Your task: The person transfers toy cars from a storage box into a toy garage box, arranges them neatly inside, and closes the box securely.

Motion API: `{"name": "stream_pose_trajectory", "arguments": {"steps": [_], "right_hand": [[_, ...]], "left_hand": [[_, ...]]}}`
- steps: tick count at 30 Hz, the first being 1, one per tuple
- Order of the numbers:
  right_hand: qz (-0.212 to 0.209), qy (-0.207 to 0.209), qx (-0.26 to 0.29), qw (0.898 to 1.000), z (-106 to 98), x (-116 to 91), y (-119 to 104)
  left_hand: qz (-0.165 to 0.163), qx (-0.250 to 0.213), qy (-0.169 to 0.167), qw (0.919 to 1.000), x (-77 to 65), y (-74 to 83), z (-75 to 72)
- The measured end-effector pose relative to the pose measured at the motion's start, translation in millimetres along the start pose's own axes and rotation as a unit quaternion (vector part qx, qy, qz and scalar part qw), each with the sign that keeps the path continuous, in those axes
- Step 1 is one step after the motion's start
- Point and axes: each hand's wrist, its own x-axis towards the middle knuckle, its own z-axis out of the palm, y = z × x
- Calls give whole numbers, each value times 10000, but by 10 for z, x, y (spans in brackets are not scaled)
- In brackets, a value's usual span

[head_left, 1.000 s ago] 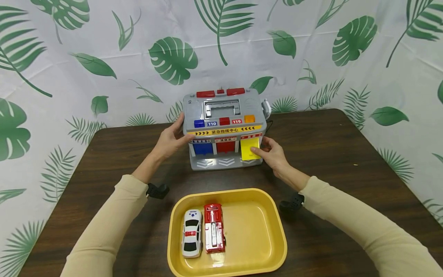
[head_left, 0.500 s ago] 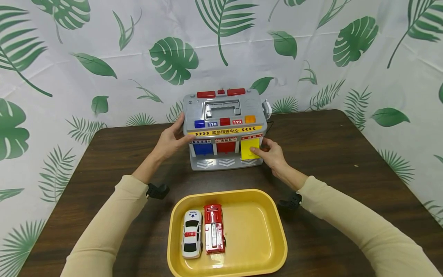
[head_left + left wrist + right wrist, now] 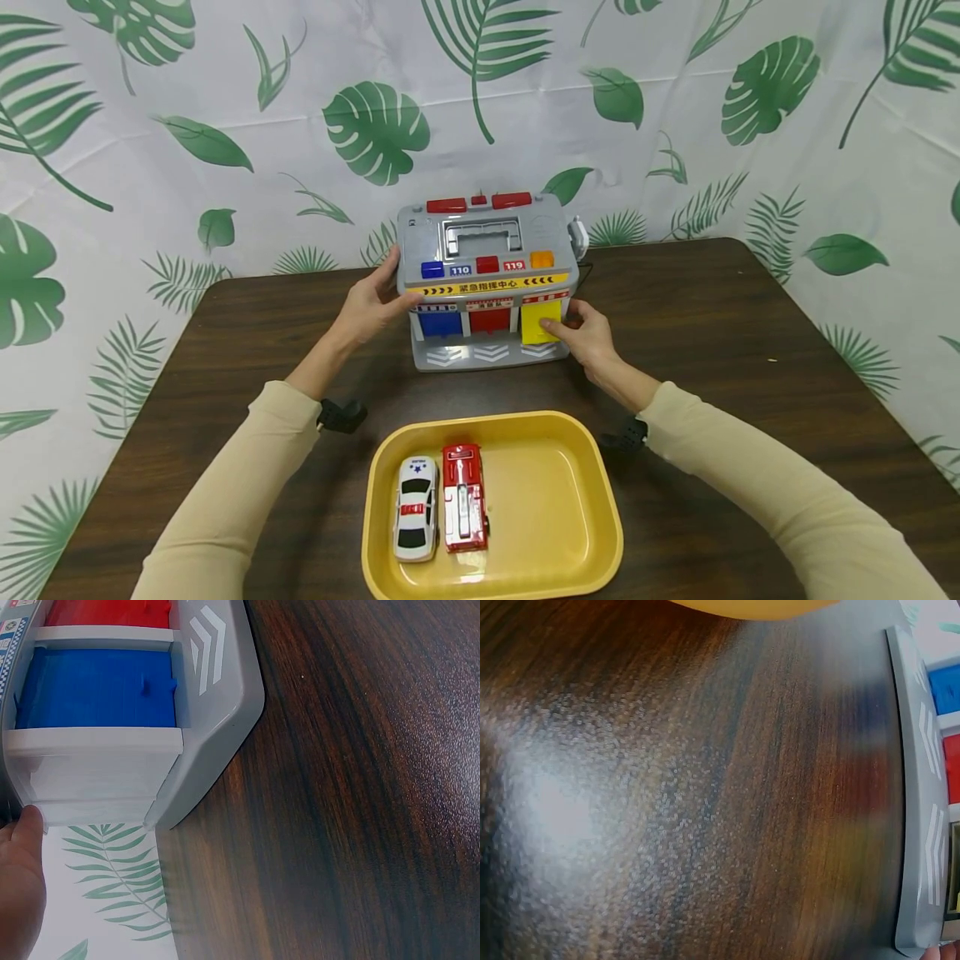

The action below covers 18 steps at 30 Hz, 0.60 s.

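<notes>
A grey toy garage (image 3: 491,357) stands at the back of the dark table, with a blue door (image 3: 97,688), a red door (image 3: 491,319) and a yellow door (image 3: 538,321). My left hand (image 3: 365,308) grips its left end, thumb along the front of the roof edge and fingers at the side. At the right end, my right hand (image 3: 595,337) has its thumb on the face of the yellow door and its other fingers around the side wall. In the right wrist view, a dark opening shows beside the yellow door, and only fingertips are seen at the lower corner.
In front of the garage is a yellow tray (image 3: 551,421). A white toy police car (image 3: 415,508) and a red toy fire truck (image 3: 465,497) lie side by side in its left half. A leaf-patterned cloth (image 3: 480,108) hangs behind the table.
The yellow door's lower edge has shifted slightly up and inward under my right thumb. The right hand and forearm have edged a little to the left. My left hand holds still.
</notes>
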Motion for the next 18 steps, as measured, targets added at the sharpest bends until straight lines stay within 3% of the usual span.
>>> {"name": "stream_pose_trajectory", "arguments": {"steps": [18], "right_hand": [[-646, 556, -663, 9942, 25, 20, 36]], "left_hand": [[14, 21, 38, 10000, -1, 5, 4]]}}
